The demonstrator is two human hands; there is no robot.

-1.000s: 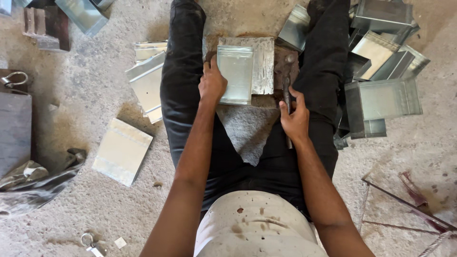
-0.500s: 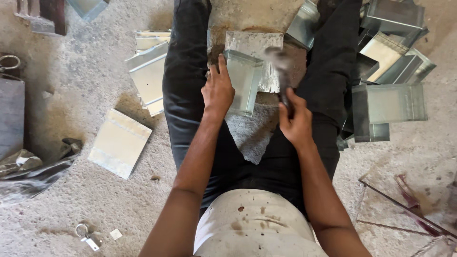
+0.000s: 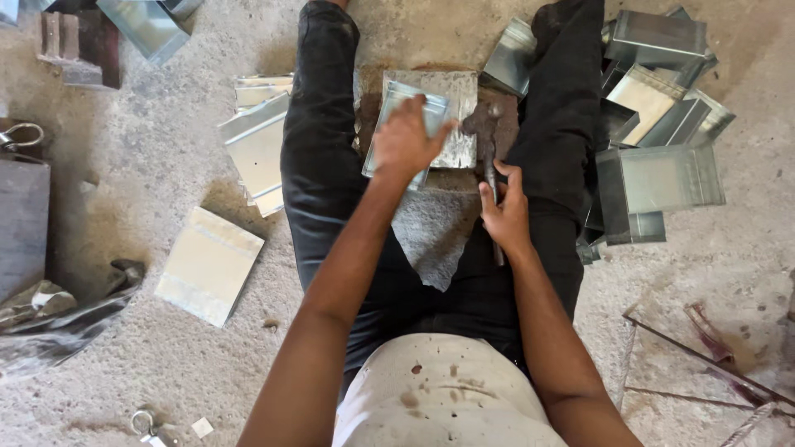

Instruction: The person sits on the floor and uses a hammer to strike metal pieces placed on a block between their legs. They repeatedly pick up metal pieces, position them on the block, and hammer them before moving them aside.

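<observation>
I sit on a concrete floor with my legs spread in black trousers. My left hand [image 3: 406, 141] lies flat on a folded sheet-metal piece [image 3: 435, 112], which rests on a larger metal plate [image 3: 460, 91] between my legs. My right hand [image 3: 505, 217] grips the handle of a hammer [image 3: 487, 132]; its dark head rests on the block beside the plate's right edge. A grey cloth [image 3: 431, 232] lies in front of the plate, over my lap.
A heap of folded metal boxes [image 3: 662, 99] sits by my right leg. Bent sheets [image 3: 257, 141] and a flat square sheet [image 3: 207, 265] lie to the left. Bricks [image 3: 79, 45] stand far left, thin metal rods [image 3: 704, 356] lie at lower right, and a key ring [image 3: 145, 422] sits near the bottom edge.
My left hand slid forward along the folded piece and now presses it flat. The hammer, raised and blurred half a second ago, has come down beside the plate.
</observation>
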